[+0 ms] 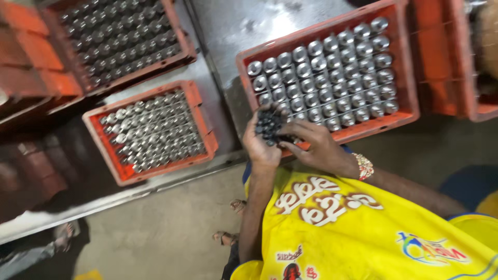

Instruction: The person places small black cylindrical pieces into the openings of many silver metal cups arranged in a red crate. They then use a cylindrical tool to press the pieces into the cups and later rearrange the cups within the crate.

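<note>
Three open orange plastic crates serve as the packages on your grey metal table (228,31). The rectangular orange plastic crate of silver metal caps (402,62) stands directly ahead of you, upper right. A second orange crate of silver caps (199,111) sits left of centre, tilted. A third, darker orange-red crate of caps (179,26) lies at the upper left. More orange crates (441,52) stand at the right edge. No labels, signs or screens are visible.

Glossy, polished metal cylinders (324,78) are seen packed in a matt orange plastic crate (410,67) on a worn, dull-sheened steel table (233,26). Small dark metal parts (268,126), faintly shiny, are cupped in the left hand (262,145). A smooth yellow cloth shirt (363,238) is worn above a rough concrete floor (166,228).
</note>
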A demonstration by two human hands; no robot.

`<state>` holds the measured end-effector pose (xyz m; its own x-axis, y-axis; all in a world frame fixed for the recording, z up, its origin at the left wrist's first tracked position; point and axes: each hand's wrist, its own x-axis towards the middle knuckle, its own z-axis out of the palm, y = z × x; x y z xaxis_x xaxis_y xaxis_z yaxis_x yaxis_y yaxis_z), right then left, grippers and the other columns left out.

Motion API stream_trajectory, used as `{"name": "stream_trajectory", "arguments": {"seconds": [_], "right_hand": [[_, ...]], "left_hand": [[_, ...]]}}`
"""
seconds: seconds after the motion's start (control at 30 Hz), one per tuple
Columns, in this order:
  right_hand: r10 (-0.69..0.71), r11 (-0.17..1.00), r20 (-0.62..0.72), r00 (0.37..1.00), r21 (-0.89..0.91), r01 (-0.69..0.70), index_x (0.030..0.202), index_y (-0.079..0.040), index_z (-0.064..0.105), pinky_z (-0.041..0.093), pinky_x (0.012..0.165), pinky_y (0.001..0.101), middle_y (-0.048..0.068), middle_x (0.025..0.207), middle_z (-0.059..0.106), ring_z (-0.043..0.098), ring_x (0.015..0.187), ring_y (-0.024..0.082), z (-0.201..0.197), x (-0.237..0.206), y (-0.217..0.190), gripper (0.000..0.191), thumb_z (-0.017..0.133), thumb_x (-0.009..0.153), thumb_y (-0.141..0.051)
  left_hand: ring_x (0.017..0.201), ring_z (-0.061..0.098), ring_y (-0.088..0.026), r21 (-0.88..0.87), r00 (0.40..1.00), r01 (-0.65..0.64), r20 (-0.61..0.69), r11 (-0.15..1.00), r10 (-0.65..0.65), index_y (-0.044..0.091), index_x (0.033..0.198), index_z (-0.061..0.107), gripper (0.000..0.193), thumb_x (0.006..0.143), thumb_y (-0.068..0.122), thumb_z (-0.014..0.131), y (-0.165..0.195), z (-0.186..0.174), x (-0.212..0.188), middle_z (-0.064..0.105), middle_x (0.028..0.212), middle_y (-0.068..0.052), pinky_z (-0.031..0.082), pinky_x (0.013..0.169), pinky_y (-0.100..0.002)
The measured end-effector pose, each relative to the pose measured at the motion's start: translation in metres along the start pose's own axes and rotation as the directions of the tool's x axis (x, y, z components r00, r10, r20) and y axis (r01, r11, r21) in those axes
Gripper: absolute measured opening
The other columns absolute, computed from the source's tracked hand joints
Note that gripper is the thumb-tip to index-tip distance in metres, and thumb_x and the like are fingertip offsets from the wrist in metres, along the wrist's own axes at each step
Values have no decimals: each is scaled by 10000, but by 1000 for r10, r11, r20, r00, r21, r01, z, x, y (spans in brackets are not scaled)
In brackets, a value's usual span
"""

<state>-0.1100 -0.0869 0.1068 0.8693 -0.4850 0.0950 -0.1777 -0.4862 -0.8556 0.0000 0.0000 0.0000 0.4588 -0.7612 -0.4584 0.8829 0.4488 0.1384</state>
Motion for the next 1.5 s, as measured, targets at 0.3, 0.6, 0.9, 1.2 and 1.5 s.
{"name": "stream_trajectory", "arguments": {"seconds": [0.3, 0.6, 0.9, 1.2, 1.5], "right_hand": [[241, 965, 20, 970, 105, -242, 1029, 1, 698, 575, 800, 327, 111, 1000, 717, 733, 920, 220, -26, -14, 14, 145, 746, 897, -38], [249, 851, -447, 860, -322, -414, 1049, 22, 739, 542, 806, 401, 182, 968, 697, 700, 904, 307, -137, -44, 124, 93, 710, 962, 37], [230, 799, -413, 881, -437, -414, 944, 57, 609, 477, 735, 482, 206, 928, 617, 622, 857, 412, -131, -54, 161, 153, 668, 824, 132], [89, 732, -346, 934, -614, -297, 1021, 77, 627, 484, 678, 518, 286, 992, 607, 597, 840, 484, -130, -31, 100, 369, 638, 655, 117], [-31, 996, -59, 998, -81, 26, 1059, -11, 691, 560, 816, 414, 144, 1036, 643, 681, 948, 338, -1, -16, 11, 263, 783, 813, -24]], "left_hand": [[1104, 657, -343, -34, 998, 58, -30, 998, -59, -59, 1130, 673, 312, 1027, 201, 536, -17, 13, -1, 686, 1151, -210, 544, 1014, -476], [1095, 651, -329, -56, 993, 83, -81, 995, -87, -60, 1104, 653, 285, 1004, 185, 548, -15, 11, -4, 676, 1152, -221, 560, 1014, -471], [1084, 649, -318, -48, 990, 98, -93, 994, -102, -50, 1084, 660, 267, 996, 180, 560, -21, 6, -6, 669, 1133, -211, 568, 990, -469], [1099, 670, -340, -112, 994, 84, -62, 990, -92, -40, 1112, 670, 271, 1001, 183, 562, -15, 9, -12, 690, 1143, -212, 556, 1023, -501], [1167, 662, -348, -28, 998, 17, 65, 999, -15, -44, 1251, 654, 351, 1082, 225, 504, -17, 2, -16, 696, 1232, -211, 499, 1100, -489]]}}
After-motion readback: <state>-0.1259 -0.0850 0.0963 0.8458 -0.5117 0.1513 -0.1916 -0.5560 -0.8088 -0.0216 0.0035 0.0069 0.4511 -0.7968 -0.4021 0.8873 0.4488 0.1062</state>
